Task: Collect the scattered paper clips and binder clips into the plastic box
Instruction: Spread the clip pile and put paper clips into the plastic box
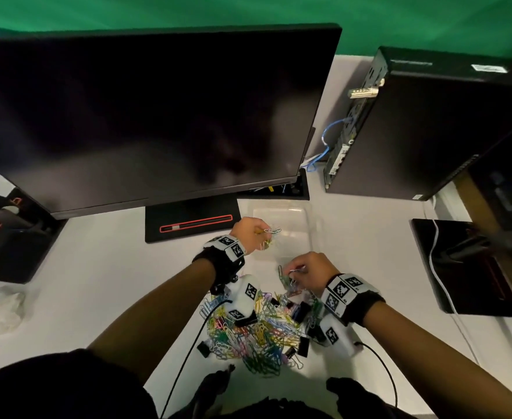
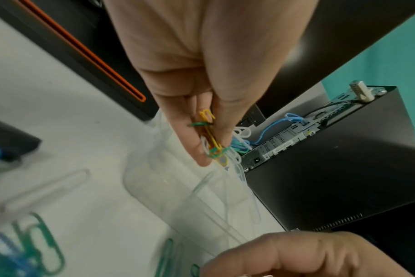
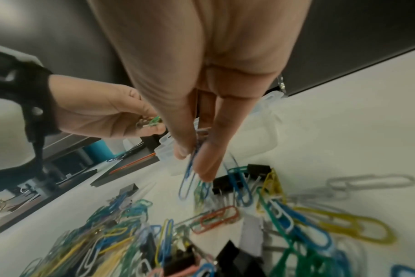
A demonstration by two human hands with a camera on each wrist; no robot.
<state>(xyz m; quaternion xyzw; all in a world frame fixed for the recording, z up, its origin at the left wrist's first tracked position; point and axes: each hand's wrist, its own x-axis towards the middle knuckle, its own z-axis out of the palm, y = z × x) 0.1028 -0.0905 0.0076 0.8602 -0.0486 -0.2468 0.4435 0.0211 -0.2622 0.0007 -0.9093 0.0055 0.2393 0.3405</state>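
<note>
A heap of coloured paper clips (image 1: 254,337) mixed with black binder clips (image 1: 303,346) lies on the white desk near its front edge. Behind it stands the clear plastic box (image 1: 282,234), its lid open. My left hand (image 1: 250,229) hovers at the box's left rim and pinches a bunch of yellow, green and white paper clips (image 2: 213,142). My right hand (image 1: 309,272) is above the heap's far edge, just in front of the box, pinching several clips, a blue paper clip (image 3: 188,178) dangling from the fingers.
A large black monitor (image 1: 145,116) on its stand (image 1: 191,222) fills the back left. A black computer tower (image 1: 430,122) with blue cables stands back right. A second black stand with a white cable (image 1: 466,267) is at the right. Crumpled clear plastic (image 1: 6,303) lies left.
</note>
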